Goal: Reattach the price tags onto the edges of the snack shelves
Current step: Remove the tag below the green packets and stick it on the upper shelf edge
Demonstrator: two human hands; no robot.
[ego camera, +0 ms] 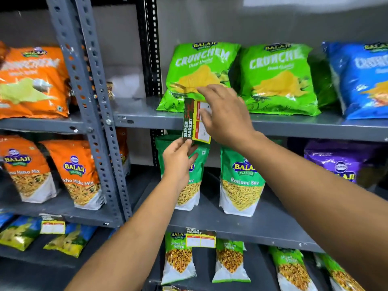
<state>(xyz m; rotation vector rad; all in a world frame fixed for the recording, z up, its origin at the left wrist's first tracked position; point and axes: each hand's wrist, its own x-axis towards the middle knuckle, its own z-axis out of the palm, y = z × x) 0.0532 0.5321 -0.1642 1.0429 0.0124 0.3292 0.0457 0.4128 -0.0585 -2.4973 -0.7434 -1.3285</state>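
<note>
Both hands hold one price tag point(194, 120) upright, on its end, against the front edge of the upper shelf point(294, 128). The left hand point(178, 158) pinches its bottom end between thumb and fingers, and the right hand point(222, 114) presses fingers closed on its upper right part. The tag crosses the shelf edge, its top over the bottom of a green bag and its foot over the gap below. The dark strip on the tag reads "SUPER MARKET"; the writing in its yellow and white panels is too small to tell. To the left of the tag the shelf edge runs bare up to the grey slotted post point(94, 114), and to the right it runs bare past the right wrist to the frame's side. On the upper shelf stand two green chip bags point(279, 80) marked "BALAJI" and "CRUNCHEM", with one blue bag point(361, 80) beside them. Below stand two green pouches point(241, 181) marked "BALAJI WAFERS", the right one reading "Ratlami Sev", and one purple bag point(336, 160). The left rack has one big orange bag point(31, 80) above and two orange pouches point(77, 173) reading "Mitha Mix". Two more tags hang on lower shelf edges, one point(201, 238) at centre and one point(52, 224) at left, both lying level.
</note>
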